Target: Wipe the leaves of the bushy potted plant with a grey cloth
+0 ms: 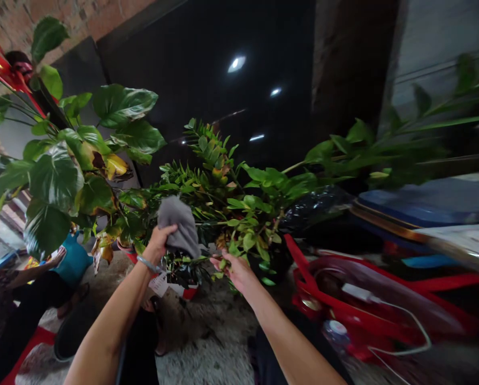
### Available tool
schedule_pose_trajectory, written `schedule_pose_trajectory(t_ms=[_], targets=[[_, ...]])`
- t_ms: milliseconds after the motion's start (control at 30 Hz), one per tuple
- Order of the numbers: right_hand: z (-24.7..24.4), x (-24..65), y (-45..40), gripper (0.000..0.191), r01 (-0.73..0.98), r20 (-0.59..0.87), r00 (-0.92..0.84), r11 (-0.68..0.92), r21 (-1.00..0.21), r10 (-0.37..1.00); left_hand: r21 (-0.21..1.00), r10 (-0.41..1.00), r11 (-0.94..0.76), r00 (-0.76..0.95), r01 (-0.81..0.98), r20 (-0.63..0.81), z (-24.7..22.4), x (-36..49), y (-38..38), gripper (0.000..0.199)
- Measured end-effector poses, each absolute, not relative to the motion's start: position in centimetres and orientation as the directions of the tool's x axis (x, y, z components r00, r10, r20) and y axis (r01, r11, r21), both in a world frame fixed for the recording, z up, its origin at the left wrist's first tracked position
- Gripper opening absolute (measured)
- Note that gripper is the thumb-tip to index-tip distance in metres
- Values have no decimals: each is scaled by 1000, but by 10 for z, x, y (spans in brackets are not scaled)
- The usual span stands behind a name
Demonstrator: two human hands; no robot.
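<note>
My left hand (161, 241) is closed on a grey cloth (178, 222), the thumb lying over its near edge. The cloth is raised in front of the green leaves. Lower and to the right, my right hand (239, 271) has its thumb and fingers around a leafy stem (223, 264) at the bottom of a small-leaved plant (249, 238); the exact hold is partly hidden. Behind both hands stands a denser plant (213, 155) with narrow leaves, some browned.
A large-leaved plant (56, 179) with yellowed leaves fills the left. Another person (42, 289) sits beyond it at lower left. At right are a red plastic chair (323, 291) holding a white charger (357, 292) with a cable, and a plastic bottle (336, 336). A glossy black panel (207, 69) rises behind.
</note>
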State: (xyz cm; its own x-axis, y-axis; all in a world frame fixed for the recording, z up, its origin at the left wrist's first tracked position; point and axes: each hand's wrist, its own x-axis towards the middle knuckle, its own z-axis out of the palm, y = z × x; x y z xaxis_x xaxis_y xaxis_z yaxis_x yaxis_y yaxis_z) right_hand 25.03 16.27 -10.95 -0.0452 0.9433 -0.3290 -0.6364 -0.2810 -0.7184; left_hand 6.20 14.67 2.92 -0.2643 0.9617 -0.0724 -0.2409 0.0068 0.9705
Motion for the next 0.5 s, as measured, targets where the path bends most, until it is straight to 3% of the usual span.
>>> schedule_pose_trajectory(t_ms=[100,200,267,367,433,500], targets=[[-112,253,164,9,-573,-382,-41,-335,-748,923,974,979,193,-45,-115,-199,3,68,121,35],[-111,256,165,16,-549,-407,-31,-356,-756,913,988,977,154,150,-26,-149,27,67,106,41],[-110,256,164,15,-561,-395,-34,-345,-752,918,996,994,6,108,-90,4,57,64,113,44],[-106,254,162,10,-583,-378,-41,-330,-743,925,943,976,-206,-129,-262,177,80,62,136,45],[-104,253,160,9,-589,-381,-36,-327,-739,924,924,951,-235,-268,-300,155,66,64,147,42],[-103,252,160,7,-586,-389,-26,-329,-741,921,960,950,-139,-306,-244,60,32,68,146,37]])
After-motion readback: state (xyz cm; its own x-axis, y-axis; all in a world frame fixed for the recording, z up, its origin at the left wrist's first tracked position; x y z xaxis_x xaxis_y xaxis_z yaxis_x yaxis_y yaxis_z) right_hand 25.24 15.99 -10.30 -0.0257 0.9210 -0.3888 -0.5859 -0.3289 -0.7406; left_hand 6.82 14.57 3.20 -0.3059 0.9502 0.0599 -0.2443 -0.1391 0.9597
